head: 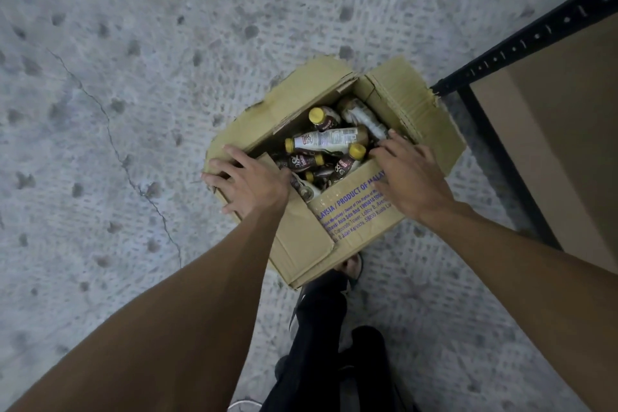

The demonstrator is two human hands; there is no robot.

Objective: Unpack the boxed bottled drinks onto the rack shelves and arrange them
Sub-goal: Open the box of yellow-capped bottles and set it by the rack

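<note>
Cardboard box (351,221), one, set on floor under both hands. Left hand (247,177) laid flat on flap, fingers spread, nothing held. Right hand (409,174) placed at opposite rim, fingers (384,147) among bottles; grip cannot be told. Bottles (331,139) jumbled between fingers, at least six counted. Judged rigid, weighty, slick; best gripped round body. Rack (521,40) seen beyond right fingers.

We stretch down and forward, our left hand (245,182) laid palm down with its fingers spread wide, our right hand (409,177) also palm down, its fingers nearly straight and pointing away from us.
</note>
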